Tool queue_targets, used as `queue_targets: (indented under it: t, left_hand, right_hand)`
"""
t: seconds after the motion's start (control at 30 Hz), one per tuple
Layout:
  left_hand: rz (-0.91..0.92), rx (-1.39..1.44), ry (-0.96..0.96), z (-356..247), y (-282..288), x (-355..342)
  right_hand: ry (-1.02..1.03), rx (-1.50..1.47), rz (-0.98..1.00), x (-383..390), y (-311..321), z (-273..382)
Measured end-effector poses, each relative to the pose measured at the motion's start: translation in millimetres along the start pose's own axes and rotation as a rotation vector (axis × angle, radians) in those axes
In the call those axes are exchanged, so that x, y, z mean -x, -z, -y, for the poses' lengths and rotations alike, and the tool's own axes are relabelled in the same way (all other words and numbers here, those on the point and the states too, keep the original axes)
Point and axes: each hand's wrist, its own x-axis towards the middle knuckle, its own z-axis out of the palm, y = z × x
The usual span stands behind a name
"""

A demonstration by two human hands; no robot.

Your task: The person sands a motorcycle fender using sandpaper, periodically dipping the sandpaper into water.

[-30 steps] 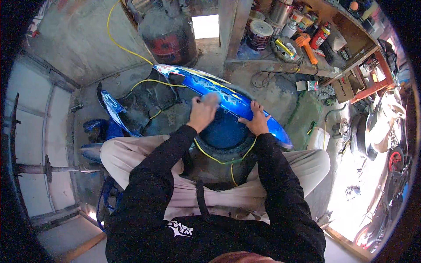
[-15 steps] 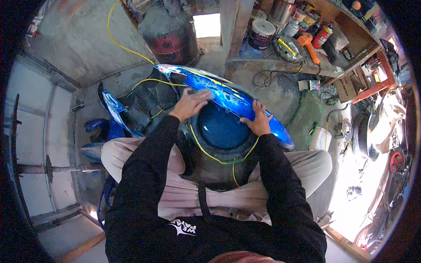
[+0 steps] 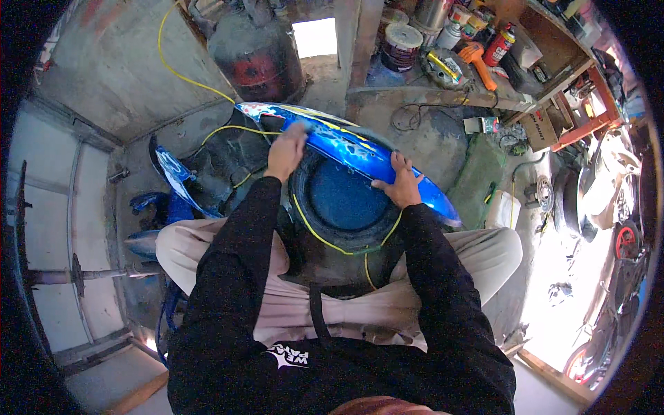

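Note:
A long, curved blue motorcycle fairing panel [image 3: 356,156] with white and yellow patches lies slantwise across the far rim of a tyre [image 3: 299,197]. Its paint looks worn in blotches. My right hand [image 3: 402,183] grips the panel's right part, thumb on the near edge and fingers over the top. Further left, my left hand [image 3: 285,153] is pressed to the panel, its fingers bent together and blurred at the tips. Something greyish seems to be under those fingertips, too smeared to name. Inside the tyre is a dark blue round surface [image 3: 349,194].
A yellow hose [image 3: 325,239] loops round the tyre and runs to the far left. Another blue-and-white panel [image 3: 173,169] stands at left. A rusty tank [image 3: 256,59] is at the back. A wooden shelf [image 3: 443,97] holds cans and an orange heat gun [image 3: 477,63].
My left hand has slid left along the panel, toward its far-left end. My right hand keeps its grip on the panel. The whole view has shifted slightly.

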Motion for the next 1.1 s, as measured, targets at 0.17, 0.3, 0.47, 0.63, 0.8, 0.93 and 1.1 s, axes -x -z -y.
queue_targets:
  t: [0.17,0.3,0.47,0.63,0.8,0.93,1.1]
  left_hand:
    - [0.113,-0.121,-0.308,-26.1,-13.5,16.9]
    - [0.248,-0.044,-0.432,-25.7,-11.8,5.5]
    - [-0.269,-0.168,0.014,-23.4,-10.2,-15.1]
    - [0.224,-0.145,-0.343,-66.7,-42.2,16.2]
    - [0.091,0.093,-0.278,-52.8,-35.4,6.5]
    - [-0.168,-0.138,0.147,-28.1,-25.3,-33.3]
    - [0.069,0.121,-0.137,-99.0,-71.9,14.3]
  right_hand:
    - [0.015,-0.002,-0.005,-2.6,0.5,-0.2]
    - [-0.005,0.014,0.014,-1.3,-1.8,-2.1]
    - [0.011,-0.008,-0.015,-1.5,-2.0,-1.3]
    - [-0.015,0.036,0.037,-2.4,-0.1,-0.9]
    - [0.006,0.008,0.027,-2.8,1.0,-0.7]
    - [-0.008,0.029,0.04,-1.9,1.4,0.3]
    - [0.01,0.025,0.022,-2.1,-1.6,-3.1]
